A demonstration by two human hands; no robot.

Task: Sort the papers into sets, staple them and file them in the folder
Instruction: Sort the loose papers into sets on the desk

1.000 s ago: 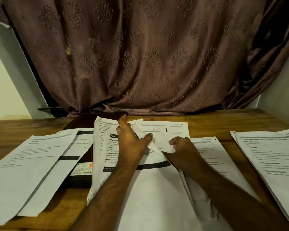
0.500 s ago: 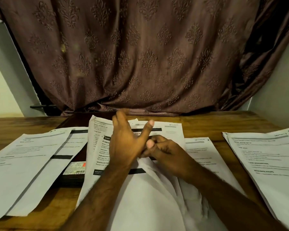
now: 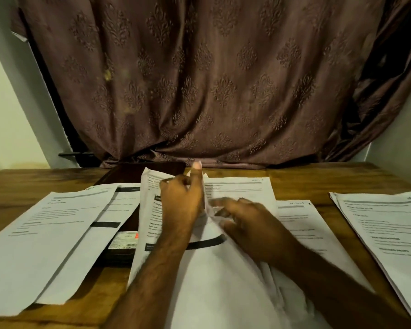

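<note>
Both hands worked the limp sheet [image 3: 223, 276]: left hand [image 3: 183, 200] pinched its top edge, right hand [image 3: 244, 222] spread just beside.

A heavy brown curtain [image 3: 211, 79] fills most of the back of the room; its cloth carries an embossed damask motif in staggered rows, and it hangs in soft vertical folds down to the far edge of the wooden bench [image 3: 318, 179]; to the right of the curtain the fabric bunches into darker, glossier pleats [image 3: 389, 74], and beyond them stands a pale wall [image 3: 403, 129]; to the left of the curtain a dark vertical frame [image 3: 55, 103] runs at a slant, with a light greenish wall [image 3: 7, 110] beside it; the bench below the curtain is warm brown with visible grain; the light is dim and yellowish.
</note>
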